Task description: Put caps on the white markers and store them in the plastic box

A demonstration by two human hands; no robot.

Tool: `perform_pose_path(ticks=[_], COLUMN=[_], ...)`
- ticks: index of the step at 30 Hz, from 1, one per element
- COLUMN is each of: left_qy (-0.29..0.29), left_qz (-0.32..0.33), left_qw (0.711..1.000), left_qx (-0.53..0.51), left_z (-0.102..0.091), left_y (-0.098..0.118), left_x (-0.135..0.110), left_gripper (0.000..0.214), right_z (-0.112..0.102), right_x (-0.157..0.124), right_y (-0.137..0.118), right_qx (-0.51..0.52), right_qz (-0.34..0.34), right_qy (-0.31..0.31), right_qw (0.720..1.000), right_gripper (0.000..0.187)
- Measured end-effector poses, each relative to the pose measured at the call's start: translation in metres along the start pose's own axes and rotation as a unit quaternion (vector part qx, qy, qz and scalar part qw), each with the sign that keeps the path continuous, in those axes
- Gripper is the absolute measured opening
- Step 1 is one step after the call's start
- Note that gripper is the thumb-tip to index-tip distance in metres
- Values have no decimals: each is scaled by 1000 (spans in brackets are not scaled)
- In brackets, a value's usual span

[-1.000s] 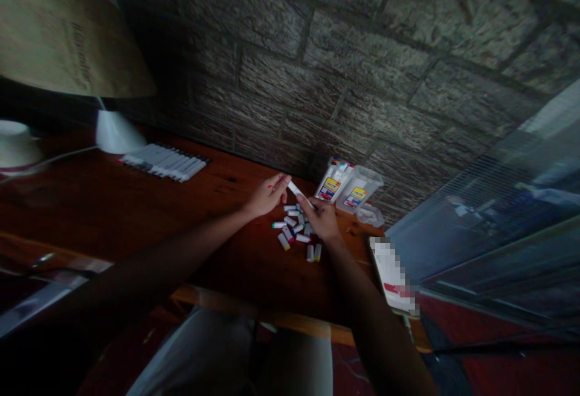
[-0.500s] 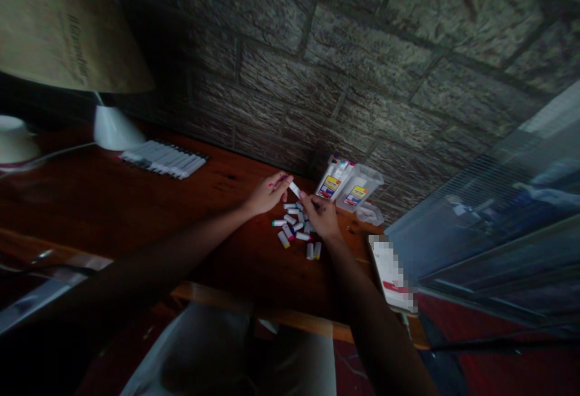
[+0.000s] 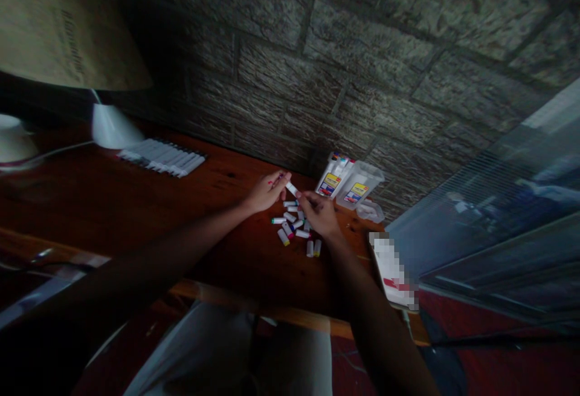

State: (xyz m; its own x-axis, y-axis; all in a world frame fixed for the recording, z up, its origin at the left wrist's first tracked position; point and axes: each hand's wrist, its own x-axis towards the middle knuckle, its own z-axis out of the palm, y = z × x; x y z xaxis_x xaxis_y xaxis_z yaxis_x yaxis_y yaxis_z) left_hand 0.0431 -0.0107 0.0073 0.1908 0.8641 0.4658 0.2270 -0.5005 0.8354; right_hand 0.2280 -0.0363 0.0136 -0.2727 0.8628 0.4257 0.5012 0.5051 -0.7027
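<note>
A white marker [image 3: 291, 188] is held between my two hands, just above the table. My left hand [image 3: 268, 191], with pink stains on it, pinches the marker's far left end. The fingers of my right hand [image 3: 319, 210] are closed on its near right end. Whether the right fingers grip a separate cap is too small to tell. Below the hands lie several loose white marker caps [image 3: 290, 230] with coloured ends in green, yellow, pink and blue, some partly hidden by my right hand.
Several markers lie in a row [image 3: 165, 157] near the lamp base [image 3: 113, 127]. Two clear plastic boxes [image 3: 357, 184] stand by the stone wall, one holding markers, with a clear lid [image 3: 370, 211] beside them. A phone-like slab [image 3: 393, 272], partly pixelated, lies at the table's right edge.
My hands keep hold of the marker, and the right fingers have shifted slightly up and left along it. The whole view has moved a little; the caps lie as before.
</note>
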Motion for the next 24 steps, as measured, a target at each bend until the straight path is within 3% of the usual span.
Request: perform_pose_path(ticks=[4, 24], left_qy=[-10, -9], left_qz=[5, 29], left_qw=[1000, 999], left_qx=[4, 26], left_z=[2, 1], left_y=[1, 5], left_x=[-1, -2], left_gripper=[40, 38], right_z=[-2, -4], right_x=[0, 0], right_y=[-3, -1], right_qx=[-46, -38], right_qz=[-11, -16], right_qy=[3, -14], right_qw=[999, 999], right_gripper=[52, 49])
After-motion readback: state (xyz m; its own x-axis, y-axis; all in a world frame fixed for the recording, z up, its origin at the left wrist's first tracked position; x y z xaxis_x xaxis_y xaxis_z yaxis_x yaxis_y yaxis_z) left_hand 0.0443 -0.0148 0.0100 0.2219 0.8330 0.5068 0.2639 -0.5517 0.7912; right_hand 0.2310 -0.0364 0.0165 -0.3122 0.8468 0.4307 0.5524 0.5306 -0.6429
